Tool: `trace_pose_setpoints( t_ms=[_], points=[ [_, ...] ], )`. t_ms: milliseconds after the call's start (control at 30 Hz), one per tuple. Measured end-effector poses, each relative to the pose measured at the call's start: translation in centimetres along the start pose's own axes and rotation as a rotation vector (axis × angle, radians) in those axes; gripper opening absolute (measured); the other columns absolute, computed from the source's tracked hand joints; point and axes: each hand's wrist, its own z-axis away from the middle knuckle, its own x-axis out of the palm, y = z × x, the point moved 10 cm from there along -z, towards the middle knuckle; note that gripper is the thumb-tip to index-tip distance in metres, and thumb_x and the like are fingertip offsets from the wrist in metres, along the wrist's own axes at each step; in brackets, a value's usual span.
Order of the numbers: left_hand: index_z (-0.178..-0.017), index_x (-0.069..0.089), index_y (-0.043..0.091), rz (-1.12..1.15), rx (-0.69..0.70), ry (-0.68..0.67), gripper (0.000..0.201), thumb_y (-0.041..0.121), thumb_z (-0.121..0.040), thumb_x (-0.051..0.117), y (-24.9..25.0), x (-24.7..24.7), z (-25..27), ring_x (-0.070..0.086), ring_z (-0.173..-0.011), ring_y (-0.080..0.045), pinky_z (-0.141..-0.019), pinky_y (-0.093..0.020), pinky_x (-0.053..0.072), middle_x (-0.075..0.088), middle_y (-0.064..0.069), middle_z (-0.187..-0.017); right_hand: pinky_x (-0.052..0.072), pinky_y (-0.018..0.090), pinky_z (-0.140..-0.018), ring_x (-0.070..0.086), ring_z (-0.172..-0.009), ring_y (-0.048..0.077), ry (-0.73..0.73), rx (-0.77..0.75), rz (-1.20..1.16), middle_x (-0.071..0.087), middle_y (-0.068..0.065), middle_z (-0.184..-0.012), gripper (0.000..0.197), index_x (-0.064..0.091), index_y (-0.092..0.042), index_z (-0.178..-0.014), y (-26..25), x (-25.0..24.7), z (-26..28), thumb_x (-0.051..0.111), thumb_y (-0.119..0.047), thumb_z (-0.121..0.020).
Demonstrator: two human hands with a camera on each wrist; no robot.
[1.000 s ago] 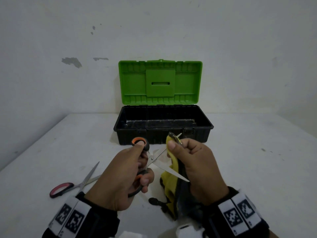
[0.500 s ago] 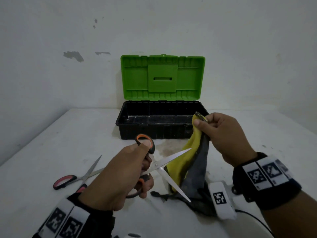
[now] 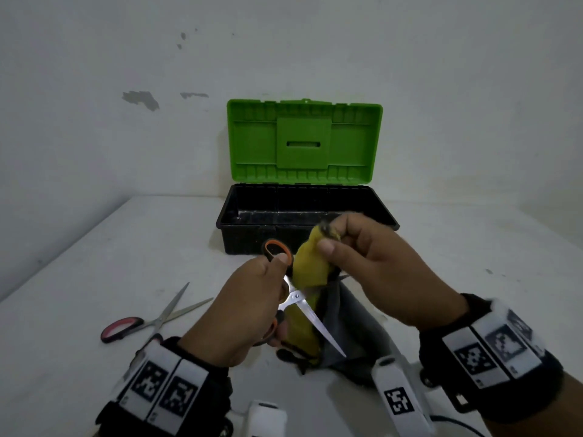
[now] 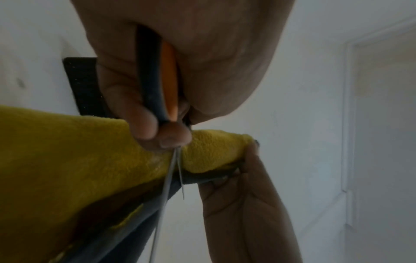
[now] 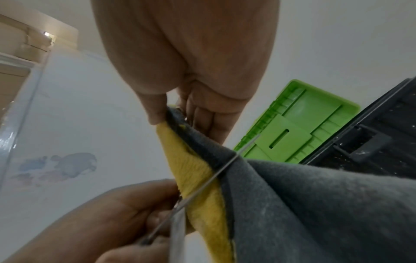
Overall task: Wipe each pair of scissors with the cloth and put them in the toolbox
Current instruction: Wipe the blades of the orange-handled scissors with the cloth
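Left hand (image 3: 239, 313) grips open scissors (image 3: 303, 305); right hand (image 3: 385, 266) pinches the cloth (image 3: 310, 266) edge between the blades, near the toolbox (image 3: 307, 239) rim.

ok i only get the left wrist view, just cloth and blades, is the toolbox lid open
observer: yes, head view shows the toolbox open behind the cloth, green lid upright
operator: any scissors in it yet
observer: none that i can see in its black tray
operator: where's the other pair
observer: red-handled scissors lie on the table, blades apart, left of the left hand holding the orange-handled scissors
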Motion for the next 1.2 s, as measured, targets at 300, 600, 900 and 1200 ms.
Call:
trace_pose_setpoints(
  t_ms=[300, 600, 900, 1200],
  points=[
    [-0.089, 0.048, 0.004, -0.083, 0.166, -0.009, 0.042, 0.042, -0.101, 0.036, 1.2, 0.4, 0.2, 0.048, -0.040, -0.023, -0.040, -0.027, 0.038, 0.040, -0.005, -0.064, 0.055, 0.026, -0.073, 0.067, -0.080, 0.013, 0.018, -0.106, 0.368, 0.069, -0.006, -0.084, 0.013, 0.066, -0.019, -0.089, 0.1, -0.3, 1.9, 0.078, -0.022, -0.083],
    [-0.077, 0.048, 0.016, -0.123, 0.265, -0.064, 0.040, 0.047, -0.099, 0.037, 2.0, 1.0, 0.5, 0.048, -0.036, -0.022, -0.041, -0.028, 0.038, 0.039, 0.008, -0.050, 0.045, 0.020, -0.074, 0.058, -0.083, 0.001, -0.184, -0.187, 0.683, 0.065, -0.023, -0.080, 0.020, 0.076, -0.031, -0.090, 0.5, 2.0, 1.6, 0.070, -0.049, -0.083],
    [-0.077, 0.047, 0.011, -0.144, 0.311, -0.080, 0.041, 0.043, -0.100, 0.037, 2.1, 1.3, 0.8, 0.046, -0.035, -0.023, -0.038, -0.024, 0.034, 0.036, 0.007, -0.045, 0.054, 0.034, -0.065, 0.068, -0.068, 0.012, -0.345, -0.006, 0.545, 0.074, -0.005, -0.078, 0.015, 0.078, -0.021, -0.088, 1.8, 1.5, 1.1, 0.073, -0.035, -0.088],
    [-0.074, 0.047, 0.020, -0.158, 0.339, -0.083, 0.038, 0.046, -0.099, 0.036, 2.5, 2.0, 0.7, 0.046, -0.033, -0.023, -0.038, -0.024, 0.034, 0.036, 0.004, -0.045, 0.056, 0.032, -0.067, 0.069, -0.069, 0.009, -0.356, 0.079, 0.550, 0.076, -0.005, -0.079, 0.015, 0.078, -0.022, -0.084, 2.2, 1.0, 1.1, 0.073, -0.036, -0.087]
  ],
)
